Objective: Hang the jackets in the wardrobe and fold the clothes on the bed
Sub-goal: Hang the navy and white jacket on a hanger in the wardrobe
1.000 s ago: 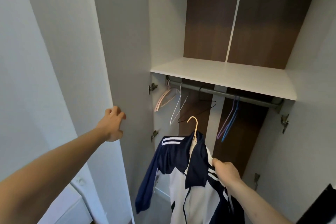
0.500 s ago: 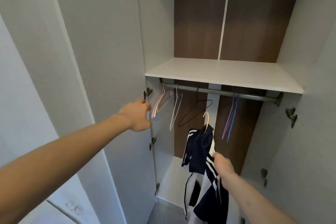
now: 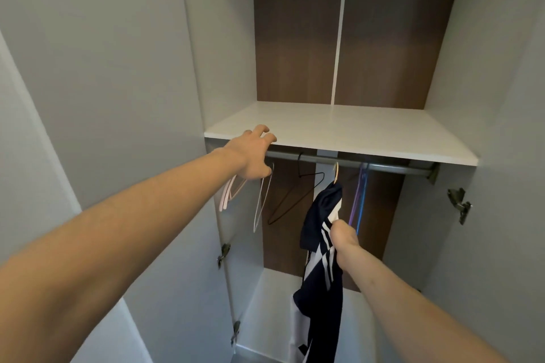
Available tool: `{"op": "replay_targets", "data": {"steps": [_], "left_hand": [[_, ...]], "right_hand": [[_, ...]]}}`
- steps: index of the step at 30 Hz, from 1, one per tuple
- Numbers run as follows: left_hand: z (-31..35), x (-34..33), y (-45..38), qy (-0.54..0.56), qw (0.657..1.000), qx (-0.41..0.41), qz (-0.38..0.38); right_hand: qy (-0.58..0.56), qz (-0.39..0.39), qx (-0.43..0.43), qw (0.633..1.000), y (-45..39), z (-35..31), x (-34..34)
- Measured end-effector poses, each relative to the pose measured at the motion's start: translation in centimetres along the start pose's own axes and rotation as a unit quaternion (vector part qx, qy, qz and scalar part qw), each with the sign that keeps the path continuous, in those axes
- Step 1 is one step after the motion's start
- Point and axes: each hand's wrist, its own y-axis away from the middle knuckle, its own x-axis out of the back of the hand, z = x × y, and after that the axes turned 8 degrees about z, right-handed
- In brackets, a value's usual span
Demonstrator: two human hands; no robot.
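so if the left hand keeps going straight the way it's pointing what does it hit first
Most likely the front edge of the white shelf: the left hand has its fingers spread right at that edge, just above the rail. Depth is unclear, so it may instead slip under to the rail.

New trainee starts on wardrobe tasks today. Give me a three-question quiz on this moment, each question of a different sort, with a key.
1. True or false: the right hand holds the navy and white jacket.
2. Multiple choice: the left hand is
A. gripping the black hanger
B. reaching, fingers spread, at the front edge of the white shelf
C. resting on the door hinge
3. Fill in: the jacket's cream hanger has its hook up at the grey ____.

Key: 1 true; 2 B; 3 rail.
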Motion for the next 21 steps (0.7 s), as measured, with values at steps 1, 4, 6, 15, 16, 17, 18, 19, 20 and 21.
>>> {"op": "replay_targets", "data": {"steps": [1, 4, 6, 15, 16, 17, 18, 19, 20, 21], "left_hand": [[0.0, -0.3, -1.0, -0.002, 1.0, -0.002, -0.004], [0.0, -1.2, -3.8, -0.01, 1.0, 0.003, -0.02], [0.0, -2.0, -5.4, -0.014, 0.999, 0.008, -0.03], [-0.3, -5.3, -11.0, -0.01, 0.995, 0.041, -0.094], [-0.3, -5.8, -11.3, -0.011, 0.994, 0.044, -0.097], [-0.3, -6.2, -11.5, -0.011, 0.995, 0.046, -0.09], [-0.3, -6.5, -11.7, -0.009, 0.996, 0.047, -0.077], [-0.3, -6.7, -11.9, -0.004, 0.997, 0.048, -0.063], [-0.3, -6.8, -12.0, 0.001, 0.997, 0.049, -0.054], [-0.3, -6.8, -12.1, 0.005, 0.997, 0.049, -0.051]], "right_hand": [[-0.002, 0.006, -0.002, 1.0, -0.9, -0.6, -0.4], [-0.006, 0.015, 0.001, 1.0, -3.7, -2.1, -1.6], [-0.014, 0.021, 0.003, 1.0, -5.7, -3.1, -2.4], [0.009, 0.035, 0.012, 0.999, -14.2, -6.4, -4.9], [0.011, 0.031, 0.007, 0.999, -15.0, -6.6, -5.2], [0.012, 0.029, 0.004, 1.0, -15.7, -6.7, -5.5], [0.011, 0.025, 0.001, 1.0, -16.3, -6.8, -5.8], [0.012, 0.02, -0.004, 1.0, -16.8, -6.8, -6.1], [0.016, 0.015, -0.006, 1.0, -17.4, -6.6, -6.4], [0.021, 0.008, -0.004, 1.0, -17.7, -6.4, -6.7]]}}
